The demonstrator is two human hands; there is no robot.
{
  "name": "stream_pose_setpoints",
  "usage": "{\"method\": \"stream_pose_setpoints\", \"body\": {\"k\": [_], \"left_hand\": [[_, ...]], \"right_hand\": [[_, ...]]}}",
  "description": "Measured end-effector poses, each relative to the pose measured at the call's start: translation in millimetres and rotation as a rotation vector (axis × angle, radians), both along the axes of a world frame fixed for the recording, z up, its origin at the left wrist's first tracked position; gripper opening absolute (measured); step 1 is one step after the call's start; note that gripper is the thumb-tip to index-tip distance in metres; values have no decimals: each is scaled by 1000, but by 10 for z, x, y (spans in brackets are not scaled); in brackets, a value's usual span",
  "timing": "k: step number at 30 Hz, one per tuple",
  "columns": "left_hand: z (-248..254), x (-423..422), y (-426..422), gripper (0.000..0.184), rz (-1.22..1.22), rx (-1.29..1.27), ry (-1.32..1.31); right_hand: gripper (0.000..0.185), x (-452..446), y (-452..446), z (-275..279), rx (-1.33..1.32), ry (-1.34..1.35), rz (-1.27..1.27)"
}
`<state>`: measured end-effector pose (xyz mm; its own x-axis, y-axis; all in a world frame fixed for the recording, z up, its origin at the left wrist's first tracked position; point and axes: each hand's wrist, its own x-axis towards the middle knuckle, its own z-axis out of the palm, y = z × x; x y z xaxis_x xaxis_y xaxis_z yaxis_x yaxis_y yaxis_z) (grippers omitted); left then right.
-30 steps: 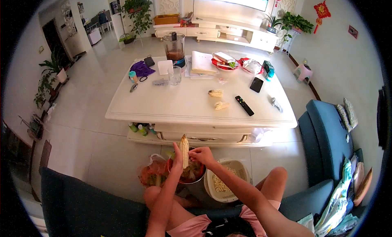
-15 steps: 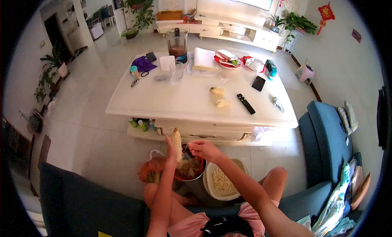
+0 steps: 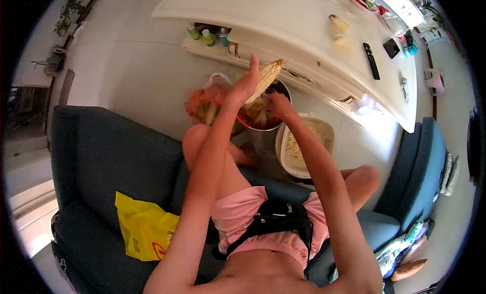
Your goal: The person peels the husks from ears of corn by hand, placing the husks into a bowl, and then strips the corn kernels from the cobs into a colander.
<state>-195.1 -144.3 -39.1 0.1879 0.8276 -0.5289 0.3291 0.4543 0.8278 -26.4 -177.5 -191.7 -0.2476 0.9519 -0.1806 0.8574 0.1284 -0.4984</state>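
An ear of pale corn [image 3: 265,81] is in my left hand [image 3: 246,85], its pointed brown tip up and to the right. My right hand [image 3: 277,104] is over the right part of a red-and-metal bowl [image 3: 288,94] that holds husks; its fingers are bent together, and whatever they hold is too small to make out. Below and to the right, a cream basket [image 3: 330,132] holds loose corn kernels [image 3: 295,146]. Left of the bowl lies a reddish plastic bag [image 3: 201,102] with husks or cobs in it.
The cream table [image 3: 283,15] carries corn pieces [image 3: 340,23], a black remote [image 3: 371,61] and a phone [image 3: 391,48]. Green bottles [image 3: 208,37] stand on its lower shelf. A yellow bag [image 3: 144,228] lies on the dark sofa [image 3: 116,157].
The view has tilted down and turned, so the sofa and yellow bag show more. My right hand has moved away from the corn and down over the bowl. The ear stays in my left hand.
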Motion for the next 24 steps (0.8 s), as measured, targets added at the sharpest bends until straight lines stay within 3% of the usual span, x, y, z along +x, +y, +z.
{"method": "stream_pose_setpoints", "body": {"k": [5, 7, 9, 11, 13, 15, 16, 17, 18, 20, 21, 22, 23, 24], "left_hand": [[-58, -55, 80, 111, -8, -63, -27], [-183, -84, 103, 114, 17, -69, -21], [-377, -137, 177, 114, -73, -119, -41], [-219, -133, 91, 112, -107, -121, -81], [-184, -120, 53, 111, -155, -116, -117], [-380, -120, 128, 108, -170, -74, -44], [-203, -86, 82, 108, -179, -60, -45], [114, -54, -81, 105, -102, -29, 121], [358, -8, -238, 104, -23, 14, 281], [635, -32, -333, 103, -87, 58, 254], [771, -45, -312, 103, -139, 73, 234], [534, -56, -287, 104, -144, 108, 151], [259, -56, -204, 106, -150, 133, 70], [304, -86, -162, 99, -210, -16, 54]], "right_hand": [[31, -120, -26, 564, -165, -190, -92], [28, -131, -69, 690, 22, 166, -255], [29, -92, -106, 939, 43, 175, -285], [30, -60, -157, 1175, 66, 179, -317], [27, -75, -192, 1391, 293, 424, -371], [29, -44, -126, 1562, 225, 454, -356], [30, -35, -69, 1584, 234, 370, -269], [32, -19, -13, 1614, 248, 282, -186], [33, 19, 31, 1670, 98, 163, -78], [29, 41, 131, 1324, 83, 64, 22], [26, -8, 103, 1588, 63, 26, 58], [24, 12, 148, 1286, 167, 105, 32], [24, -20, 151, 1415, 149, 125, 16], [23, -32, 142, 1461, 149, 153, 9]]}}
